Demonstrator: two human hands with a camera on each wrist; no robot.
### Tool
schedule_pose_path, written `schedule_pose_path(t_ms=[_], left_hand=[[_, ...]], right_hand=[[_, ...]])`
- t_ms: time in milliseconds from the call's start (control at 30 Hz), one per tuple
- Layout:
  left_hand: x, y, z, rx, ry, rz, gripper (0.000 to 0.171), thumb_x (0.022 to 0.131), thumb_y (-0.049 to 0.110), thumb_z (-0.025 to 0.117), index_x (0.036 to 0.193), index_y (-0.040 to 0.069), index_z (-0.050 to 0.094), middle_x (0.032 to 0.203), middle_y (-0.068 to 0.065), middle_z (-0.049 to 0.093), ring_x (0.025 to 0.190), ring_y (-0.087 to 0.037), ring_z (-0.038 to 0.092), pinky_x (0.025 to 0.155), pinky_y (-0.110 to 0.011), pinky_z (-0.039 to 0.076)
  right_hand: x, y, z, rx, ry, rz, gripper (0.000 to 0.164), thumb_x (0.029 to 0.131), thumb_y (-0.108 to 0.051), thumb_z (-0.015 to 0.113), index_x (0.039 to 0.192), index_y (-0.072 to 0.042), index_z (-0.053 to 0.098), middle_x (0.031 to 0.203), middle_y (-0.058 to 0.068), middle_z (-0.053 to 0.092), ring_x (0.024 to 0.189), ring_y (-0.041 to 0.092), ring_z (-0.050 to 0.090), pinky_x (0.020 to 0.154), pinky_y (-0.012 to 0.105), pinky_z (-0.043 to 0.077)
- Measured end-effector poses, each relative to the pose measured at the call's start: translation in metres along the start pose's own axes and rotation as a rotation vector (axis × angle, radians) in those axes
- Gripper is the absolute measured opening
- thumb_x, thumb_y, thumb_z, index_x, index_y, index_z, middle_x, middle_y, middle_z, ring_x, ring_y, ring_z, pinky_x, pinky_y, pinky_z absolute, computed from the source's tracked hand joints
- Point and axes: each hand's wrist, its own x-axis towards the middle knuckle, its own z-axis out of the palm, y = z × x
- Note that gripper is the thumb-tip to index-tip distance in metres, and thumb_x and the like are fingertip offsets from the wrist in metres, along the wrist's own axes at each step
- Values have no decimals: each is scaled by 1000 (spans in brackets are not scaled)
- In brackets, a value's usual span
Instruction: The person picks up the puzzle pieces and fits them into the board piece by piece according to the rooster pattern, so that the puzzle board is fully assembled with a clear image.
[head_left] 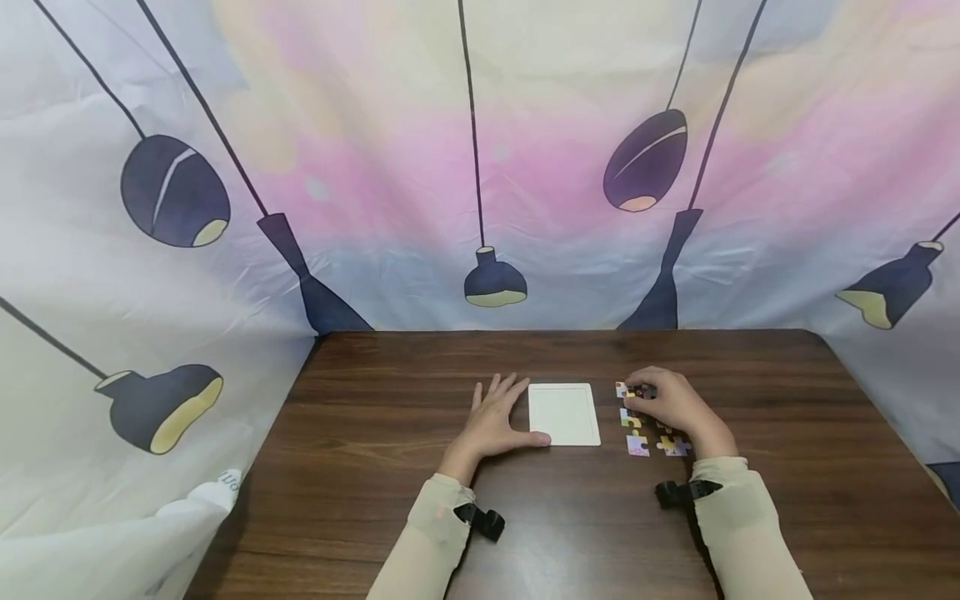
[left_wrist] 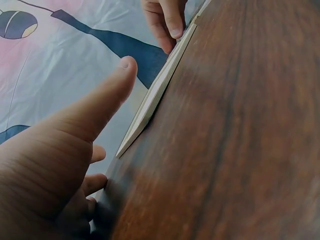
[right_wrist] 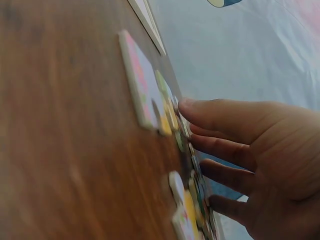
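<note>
My left hand (head_left: 495, 425) lies spread beside a white square puzzle tray (head_left: 564, 415). Its thumb is at the tray's near left corner, and the other fingers point away along the left edge. In the left wrist view the tray (left_wrist: 155, 95) shows edge-on past the thumb. To the right, my right hand (head_left: 675, 402) reaches down over several jigsaw pieces (head_left: 637, 445), thumb and index fingertips around the far-left piece (head_left: 621, 389). In the right wrist view the fingertips meet the jigsaw pieces (right_wrist: 142, 82); I cannot tell whether one is pinched.
Both hands work over a dark wooden table (head_left: 360, 467). Black wrist straps (head_left: 480, 521) sit on the sleeves. A cloth backdrop (head_left: 390, 167) printed with hanging lamps surrounds the table's back and sides. White cloth (head_left: 180, 517) bunches at the left edge.
</note>
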Motion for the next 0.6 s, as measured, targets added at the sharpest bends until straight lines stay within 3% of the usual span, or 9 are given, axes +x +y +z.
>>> schedule_pose_path(t_ms=[300, 600], left_hand=[[1, 0, 0, 30, -3, -2, 109, 80, 62, 86, 166, 16, 37, 172, -13, 27, 162, -38, 11, 127, -64, -2], [0, 1, 2, 104, -20, -12, 113, 79, 67, 85, 166, 15, 36, 174, -13, 24, 163, -36, 7, 128, -63, -3]], right_hand=[[1, 8, -2, -4, 2, -27, 33, 97, -7, 76, 127, 7, 72, 133, 29, 63, 125, 54, 56, 100, 68, 48], [3, 12, 1, 4, -2, 0, 36, 97, -7, 75, 130, 7, 69, 136, 29, 60, 131, 56, 46, 103, 72, 43]])
